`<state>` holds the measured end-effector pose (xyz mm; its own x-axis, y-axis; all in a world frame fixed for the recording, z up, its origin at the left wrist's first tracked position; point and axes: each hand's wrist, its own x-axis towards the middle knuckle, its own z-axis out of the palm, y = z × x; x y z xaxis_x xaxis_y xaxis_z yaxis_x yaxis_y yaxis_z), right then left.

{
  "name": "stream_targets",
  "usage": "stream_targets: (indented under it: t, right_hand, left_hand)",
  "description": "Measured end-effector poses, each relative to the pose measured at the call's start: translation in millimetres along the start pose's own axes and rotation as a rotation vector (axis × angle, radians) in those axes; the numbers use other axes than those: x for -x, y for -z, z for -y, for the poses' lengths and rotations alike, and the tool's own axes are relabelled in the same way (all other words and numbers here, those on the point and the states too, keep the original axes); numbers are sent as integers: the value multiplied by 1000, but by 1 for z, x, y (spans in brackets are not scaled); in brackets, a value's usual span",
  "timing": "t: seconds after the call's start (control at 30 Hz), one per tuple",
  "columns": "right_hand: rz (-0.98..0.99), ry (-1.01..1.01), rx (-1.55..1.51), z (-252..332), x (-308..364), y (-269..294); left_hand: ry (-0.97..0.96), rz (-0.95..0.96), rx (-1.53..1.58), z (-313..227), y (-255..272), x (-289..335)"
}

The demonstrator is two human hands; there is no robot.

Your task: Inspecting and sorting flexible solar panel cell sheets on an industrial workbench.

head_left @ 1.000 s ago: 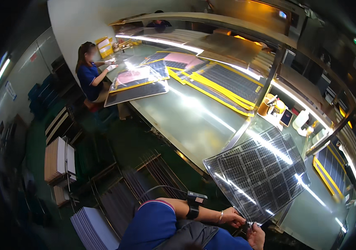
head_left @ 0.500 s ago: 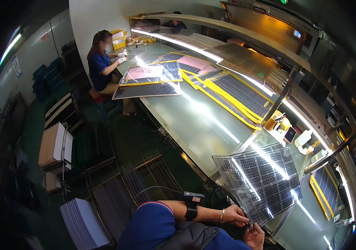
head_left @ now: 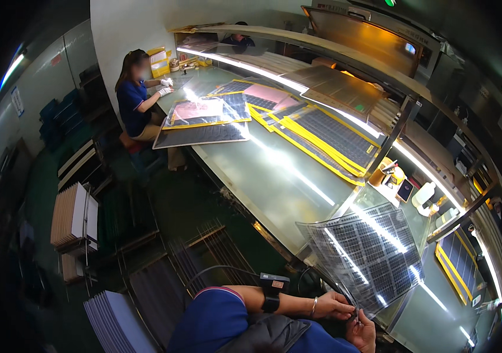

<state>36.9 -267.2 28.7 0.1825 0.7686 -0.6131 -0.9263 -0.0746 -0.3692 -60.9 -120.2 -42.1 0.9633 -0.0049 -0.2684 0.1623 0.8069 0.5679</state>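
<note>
A large, clear film sheet [head_left: 368, 259] with a dark grid pattern slants over the near end of the glass-topped table, with bright light streaks across it. At its near corner my left hand [head_left: 333, 306] pinches the edge, thumb and fingers together. Just below and to the right, my right hand [head_left: 361, 334] is closed at the same corner, its fingertips almost touching the left ones. Something thin and dark shows between the fingertips, too small to make out. A bracelet and a black strap with a small box [head_left: 273, 282] are on my left forearm.
Yellow-edged dark films [head_left: 327, 141] lie along the table [head_left: 245, 176]. A holder with tools [head_left: 385, 172] and a white bottle [head_left: 425, 193] stand beyond my sheet. At the far left end sits a co-worker [head_left: 136, 100] in white gloves. Racks of panels [head_left: 74, 215] stand left.
The view has shifted slightly. Both hands stay at the film sheet's near corner, with the fingers moved a little; the sheet stays in nearly the same place.
</note>
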Motion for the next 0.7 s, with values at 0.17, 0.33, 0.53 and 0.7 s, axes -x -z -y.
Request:
stream_targets:
  t: [0.17, 0.33, 0.53, 0.7]
  right_hand:
    - [77, -30, 20, -5, -4, 8]
    - [-138, -175, -175, -7, -20, 40]
    - [81, -261, -195, -4, -34, 17]
    - [-41, -101, -230, 0, -23, 1]
  left_hand:
    - [-66, -53, -170, -4, -2, 3]
    - [-148, 2, -420, -6, 8, 1]
    - [-152, -32, -338, -38, -1, 12]
    - [-278, 37, -268, -34, 1, -4]
